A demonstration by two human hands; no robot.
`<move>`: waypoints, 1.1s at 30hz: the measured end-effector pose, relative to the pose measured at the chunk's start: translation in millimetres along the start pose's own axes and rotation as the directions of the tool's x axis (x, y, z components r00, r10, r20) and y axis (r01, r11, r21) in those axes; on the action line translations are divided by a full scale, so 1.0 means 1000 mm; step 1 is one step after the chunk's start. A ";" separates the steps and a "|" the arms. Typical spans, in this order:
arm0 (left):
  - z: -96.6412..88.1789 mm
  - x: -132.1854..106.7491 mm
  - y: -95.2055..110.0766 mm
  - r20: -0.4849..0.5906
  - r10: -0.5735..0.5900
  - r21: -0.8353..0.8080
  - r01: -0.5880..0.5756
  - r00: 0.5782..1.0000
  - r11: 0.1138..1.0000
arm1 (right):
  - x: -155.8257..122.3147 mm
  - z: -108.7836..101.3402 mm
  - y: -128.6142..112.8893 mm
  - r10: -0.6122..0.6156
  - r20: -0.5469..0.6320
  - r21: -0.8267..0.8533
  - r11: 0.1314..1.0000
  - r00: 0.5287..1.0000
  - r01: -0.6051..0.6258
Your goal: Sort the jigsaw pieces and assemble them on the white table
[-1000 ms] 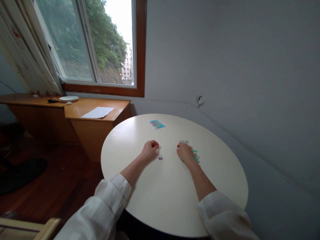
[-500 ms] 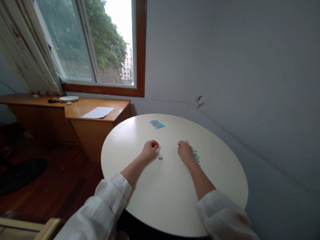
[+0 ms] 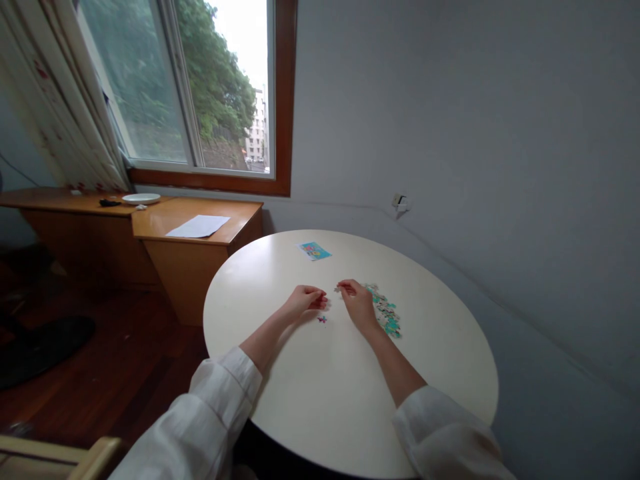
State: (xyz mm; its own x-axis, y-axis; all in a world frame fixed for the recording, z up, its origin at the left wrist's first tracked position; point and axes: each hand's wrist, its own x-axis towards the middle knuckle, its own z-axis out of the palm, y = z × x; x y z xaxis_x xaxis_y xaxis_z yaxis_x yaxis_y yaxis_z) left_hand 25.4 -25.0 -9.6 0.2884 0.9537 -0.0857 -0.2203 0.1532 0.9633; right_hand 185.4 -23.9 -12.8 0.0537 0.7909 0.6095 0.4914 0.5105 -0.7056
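Right hand (image 3: 358, 305) pinch-grips a puzzle piece (image 3: 339, 289), tabletop (image 3: 320, 407) edges well clear. Left hand (image 3: 304, 301) grip curled, can't tell on what.

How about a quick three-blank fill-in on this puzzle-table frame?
1. The table top is ___ in shape.
2. The right hand pinches a puzzle piece; the pile of pieces lies on the hand's ___ side.
3. A loose piece lies on the table ___ the left hand and the right hand.
Missing words: round; right; between.
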 end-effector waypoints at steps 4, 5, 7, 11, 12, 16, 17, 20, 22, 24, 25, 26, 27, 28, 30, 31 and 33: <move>0.004 -0.002 0.003 0.067 -0.051 -0.070 0.056 0.996 0.996 | -0.007 0.009 -0.014 -0.043 0.069 0.089 0.995 0.997 0.037; 0.004 -0.002 0.003 0.071 -0.053 -0.079 0.059 0.996 0.995 | -0.008 0.010 -0.015 -0.043 0.080 0.103 0.994 0.996 0.035; 0.004 -0.002 0.003 0.074 -0.057 -0.088 0.064 0.996 0.994 | -0.009 0.010 -0.016 -0.041 0.096 0.121 0.992 0.995 0.029; 0.004 -0.002 0.004 0.064 -0.049 -0.098 0.056 0.997 0.994 | -0.010 0.010 -0.017 -0.052 0.142 0.150 0.988 0.989 0.031; 0.004 -0.003 0.004 0.055 -0.042 -0.101 0.048 0.998 0.994 | -0.010 0.009 -0.017 -0.056 0.151 0.162 0.986 0.987 0.031; 0.003 -0.004 0.004 0.023 -0.015 -0.106 0.018 1.000 0.994 | -0.010 0.009 -0.019 -0.049 0.169 0.233 0.972 0.984 0.008; 0.003 -0.004 0.004 0.018 -0.015 -0.106 0.016 1.000 0.994 | -0.010 0.010 -0.019 -0.044 0.173 0.253 0.967 0.984 -0.001; 0.003 -0.003 0.004 0.000 -0.019 -0.100 0.018 1.000 0.995 | -0.010 0.012 -0.016 -0.022 0.179 0.300 0.953 0.984 -0.033; 0.003 -0.002 0.003 -0.018 -0.016 -0.092 0.014 1.000 0.996 | -0.009 0.013 -0.014 -0.008 0.175 0.299 0.953 0.984 -0.045; 0.003 -0.001 0.002 -0.041 -0.017 -0.086 0.013 0.999 0.996 | -0.006 0.011 -0.010 0.011 0.140 0.248 0.968 0.990 -0.046; 0.002 0.000 0.002 -0.054 -0.018 -0.083 0.014 0.998 0.996 | -0.004 0.009 -0.007 0.020 0.111 0.200 0.979 0.994 -0.042; 0.001 0.001 0.002 -0.069 -0.020 -0.080 0.015 0.997 0.997 | -0.001 0.005 -0.004 0.031 0.071 0.139 0.989 0.997 -0.041; 0.001 0.001 0.001 -0.082 -0.022 -0.076 0.016 0.996 0.997 | 0.002 0.001 0.001 0.035 0.035 0.064 0.997 0.999 -0.038; 0.000 0.001 0.001 -0.092 -0.023 -0.072 0.016 0.995 0.997 | 0.004 -0.004 0.006 0.043 0.020 -0.013 0.999 0.999 -0.043; -0.002 0.001 0.002 -0.106 -0.022 -0.064 0.015 0.994 0.998 | 0.009 -0.016 0.019 0.101 0.020 -0.170 0.981 0.995 -0.096; -0.002 0.001 0.002 -0.111 -0.022 -0.061 0.015 0.994 0.998 | 0.010 -0.021 0.026 0.142 0.022 -0.261 0.956 0.990 -0.132; -0.003 0.000 0.002 -0.120 -0.017 -0.056 0.010 0.993 0.998 | 0.011 -0.031 0.039 0.204 0.026 -0.418 0.891 0.979 -0.175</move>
State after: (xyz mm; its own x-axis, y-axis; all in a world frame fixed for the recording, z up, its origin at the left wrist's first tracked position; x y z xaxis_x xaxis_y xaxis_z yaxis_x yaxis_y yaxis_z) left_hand 22.1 -23.5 -8.0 0.1783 0.9751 -0.1316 -0.2688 0.1769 0.9468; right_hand 231.8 -5.6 -22.2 0.1300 0.8872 0.4427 0.7922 0.1756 -0.5844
